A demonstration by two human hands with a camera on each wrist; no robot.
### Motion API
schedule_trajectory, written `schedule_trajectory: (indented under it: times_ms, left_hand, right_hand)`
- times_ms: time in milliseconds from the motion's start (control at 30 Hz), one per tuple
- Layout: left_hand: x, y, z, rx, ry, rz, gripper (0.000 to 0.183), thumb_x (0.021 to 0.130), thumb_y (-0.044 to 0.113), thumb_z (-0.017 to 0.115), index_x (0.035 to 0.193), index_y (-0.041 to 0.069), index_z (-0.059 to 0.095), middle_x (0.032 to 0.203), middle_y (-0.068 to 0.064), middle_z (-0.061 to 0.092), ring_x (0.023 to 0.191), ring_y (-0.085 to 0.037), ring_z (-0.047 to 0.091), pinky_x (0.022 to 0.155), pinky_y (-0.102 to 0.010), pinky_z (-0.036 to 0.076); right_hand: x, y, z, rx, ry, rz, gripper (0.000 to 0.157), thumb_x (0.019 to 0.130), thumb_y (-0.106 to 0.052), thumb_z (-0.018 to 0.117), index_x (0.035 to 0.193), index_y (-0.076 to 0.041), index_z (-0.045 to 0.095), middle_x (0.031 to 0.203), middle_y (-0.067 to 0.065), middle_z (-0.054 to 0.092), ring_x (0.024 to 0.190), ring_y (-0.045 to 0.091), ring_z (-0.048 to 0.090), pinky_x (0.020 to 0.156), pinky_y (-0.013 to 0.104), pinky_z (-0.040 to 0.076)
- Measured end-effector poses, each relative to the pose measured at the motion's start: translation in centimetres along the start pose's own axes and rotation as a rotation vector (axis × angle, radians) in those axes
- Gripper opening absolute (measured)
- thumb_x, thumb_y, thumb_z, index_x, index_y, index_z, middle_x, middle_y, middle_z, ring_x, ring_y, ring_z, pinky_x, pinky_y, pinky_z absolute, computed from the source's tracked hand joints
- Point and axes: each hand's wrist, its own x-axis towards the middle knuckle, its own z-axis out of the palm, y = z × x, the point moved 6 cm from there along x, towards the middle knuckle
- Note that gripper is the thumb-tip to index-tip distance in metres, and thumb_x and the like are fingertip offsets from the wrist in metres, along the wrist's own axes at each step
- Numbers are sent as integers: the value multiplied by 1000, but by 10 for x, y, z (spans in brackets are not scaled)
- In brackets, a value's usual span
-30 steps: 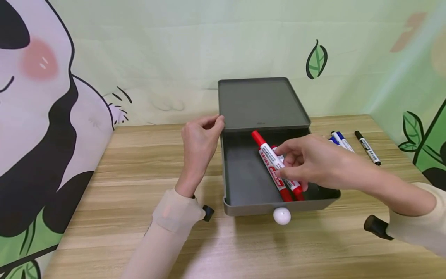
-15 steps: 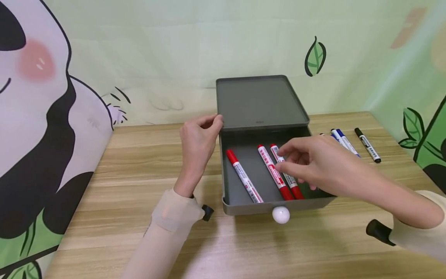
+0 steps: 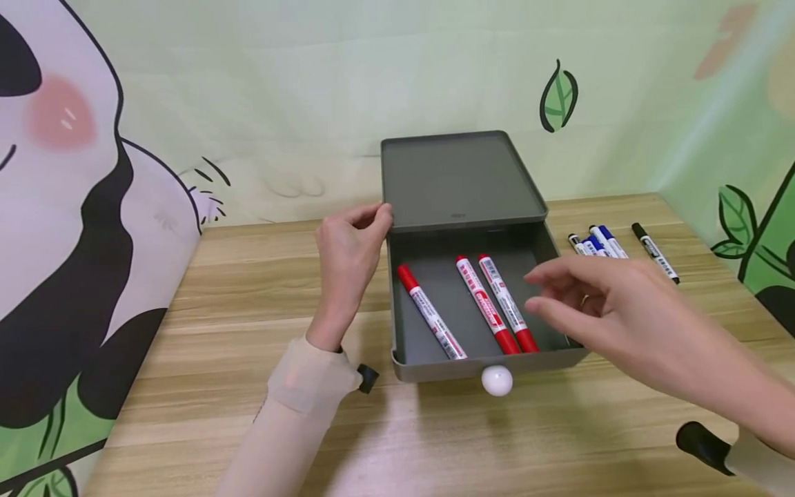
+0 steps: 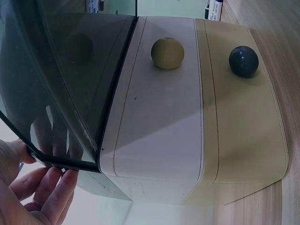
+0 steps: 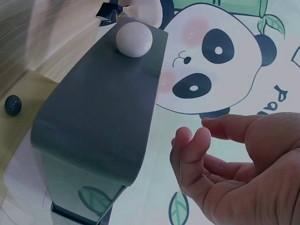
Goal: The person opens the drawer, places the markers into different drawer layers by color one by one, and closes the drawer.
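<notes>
A grey drawer with a white knob stands pulled out from a small drawer unit with a tray-like grey top. Three red markers lie in it: one slanted marker at the left, and a marker beside another marker nearer the middle. My left hand pinches the front left corner of the unit's top; the left wrist view shows thumb and fingers on that edge. Just right of the drawer, my right hand hovers, fingers loosely bent and holding nothing.
Several blue and black markers lie grouped on the wooden table, right of the unit, with a black marker apart. Below the grey drawer are a pink drawer and a yellow drawer. A printed cloth hangs behind.
My right hand has let go of a red marker, which now lies at the drawer's left side. It has since moved right, away from the drawer. My left hand has kept its hold.
</notes>
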Motion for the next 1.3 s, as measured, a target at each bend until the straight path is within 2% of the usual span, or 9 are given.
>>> schedule_trajectory:
  times_ms: [167, 533, 700, 867, 1000, 1300]
  left_hand:
    - [0, 0, 1, -8, -9, 0, 20, 93, 22, 73, 99, 7, 84, 88, -5, 79, 75, -15, 71, 71, -32, 56]
    - [0, 0, 1, 10, -5, -6, 20, 93, 23, 73, 98, 8, 85, 88, -4, 79, 76, -15, 70, 71, -32, 56]
    - [0, -1, 0, 10, -5, -11, 19, 93, 23, 73, 98, 9, 85, 88, -4, 79, 76, -16, 70, 71, -32, 55]
    - [-1, 0, 0, 8, -6, -11, 19, 93, 24, 73, 99, 9, 85, 88, -4, 79, 76, -16, 70, 70, -32, 55]
    - [-1, 1, 0, 11, -7, -11, 20, 93, 24, 73, 99, 9, 85, 88, -4, 79, 76, -15, 70, 70, -32, 55]
    - [0, 0, 0, 10, -7, -10, 20, 93, 23, 74, 99, 8, 85, 88, -4, 79, 75, -15, 70, 70, -32, 55]
  right_hand:
    - [-13, -2, -3, -35, 53, -44, 17, 93, -19, 79, 110, -23, 74, 85, -19, 68, 73, 0, 61, 63, 16, 51]
    - [-31, -16, 1, -7, 104, -160, 43, 77, -1, 89, 107, -28, 73, 88, -27, 66, 72, -6, 61, 63, 12, 51]
    - [-38, -17, 6, -15, 99, -138, 46, 75, -1, 90, 105, -31, 72, 90, -28, 65, 70, -7, 59, 61, 12, 51]
    - [-43, -14, 13, 3, 79, -96, 39, 77, -3, 90, 104, -26, 76, 87, -25, 64, 70, -4, 59, 61, 13, 51]
    - [-48, -10, 20, 1, 72, -91, 35, 79, -7, 90, 106, -26, 77, 84, -25, 63, 70, -4, 58, 60, 13, 50]
    - [-54, -3, 33, 50, 44, -86, 38, 81, -9, 88, 111, -28, 76, 87, -25, 65, 71, -4, 59, 60, 15, 53]
